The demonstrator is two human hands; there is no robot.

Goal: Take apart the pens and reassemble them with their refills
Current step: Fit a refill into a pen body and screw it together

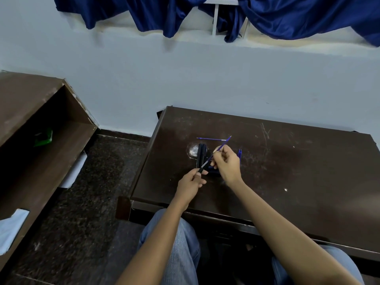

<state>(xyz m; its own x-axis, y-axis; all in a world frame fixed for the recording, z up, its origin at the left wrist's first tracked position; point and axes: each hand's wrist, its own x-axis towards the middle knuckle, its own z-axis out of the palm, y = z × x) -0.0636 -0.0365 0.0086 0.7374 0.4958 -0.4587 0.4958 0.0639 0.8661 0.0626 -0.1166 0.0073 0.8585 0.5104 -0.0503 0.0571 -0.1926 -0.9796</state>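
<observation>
On desk [267,171]: loose refill [209,139] out, black pens [201,154] waiting. Left hand [190,185] grip pinches barrel [201,169], right hand [227,164] grip holds another refill [221,148]. Roughly halfway, guessing.

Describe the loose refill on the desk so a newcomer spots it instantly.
Start at the dark brown desk under the blue curtain. Just beyond the right hand, a thin blue refill lies flat, crosswise. Unlike the refill in the hands, nothing touches it.
</observation>
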